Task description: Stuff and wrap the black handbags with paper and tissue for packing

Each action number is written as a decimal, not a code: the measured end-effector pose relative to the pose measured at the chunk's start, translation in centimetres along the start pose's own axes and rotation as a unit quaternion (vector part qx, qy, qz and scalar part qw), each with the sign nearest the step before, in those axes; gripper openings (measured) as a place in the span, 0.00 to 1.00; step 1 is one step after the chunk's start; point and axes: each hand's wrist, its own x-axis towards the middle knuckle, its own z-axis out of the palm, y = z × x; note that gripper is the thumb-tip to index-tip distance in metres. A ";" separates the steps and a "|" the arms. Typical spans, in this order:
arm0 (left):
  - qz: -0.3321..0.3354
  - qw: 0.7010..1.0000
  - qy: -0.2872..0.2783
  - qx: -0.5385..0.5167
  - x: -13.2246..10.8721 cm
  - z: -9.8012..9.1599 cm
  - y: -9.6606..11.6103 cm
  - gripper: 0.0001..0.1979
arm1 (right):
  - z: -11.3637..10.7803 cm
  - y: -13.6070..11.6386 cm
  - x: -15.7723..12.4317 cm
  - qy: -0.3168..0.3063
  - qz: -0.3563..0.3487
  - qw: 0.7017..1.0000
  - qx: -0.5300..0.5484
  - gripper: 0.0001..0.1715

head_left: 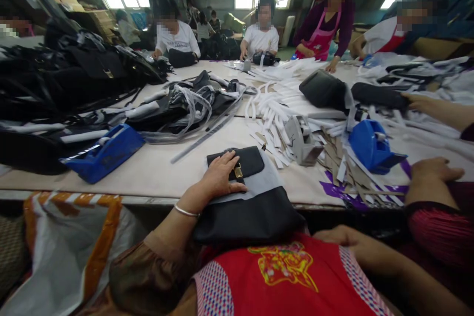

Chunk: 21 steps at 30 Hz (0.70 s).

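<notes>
A black bag point(248, 217) with a small flap and gold clasp leans over the table's front edge against the red apron, a white sheet between flap and lower body. My left hand point(222, 175) lies on the flap beside the clasp, fingers extended and thumb apart, a silver bangle at the wrist. Low at the right, below the table edge, my right hand point(335, 235) is partly visible near the bag's lower right corner; its fingertips are hidden, and whatever it may hold cannot be seen.
Blue tape dispensers point(103, 153) stand left and right, with a grey dispenser point(302, 140) between. White strips point(274, 108), paper scraps and black bags point(192, 101) cover much of the table point(155, 170). A co-worker's hand point(435, 170) is close at right; several people work opposite.
</notes>
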 end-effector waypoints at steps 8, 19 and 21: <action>0.030 0.999 0.026 0.010 -0.4 -0.3 0.8 0.50 | -2.0 -8.6 9.8 0.128 -0.311 0.888 -0.314 0.27; -0.384 0.813 0.133 -0.417 -10.7 0.1 2.3 0.32 | 2.8 -10.1 14.6 -0.014 -0.221 0.879 -0.423 0.57; -0.372 0.784 0.092 -0.489 -11.0 0.3 2.7 0.29 | 2.8 -11.1 14.8 -0.017 -0.209 0.890 -0.404 0.55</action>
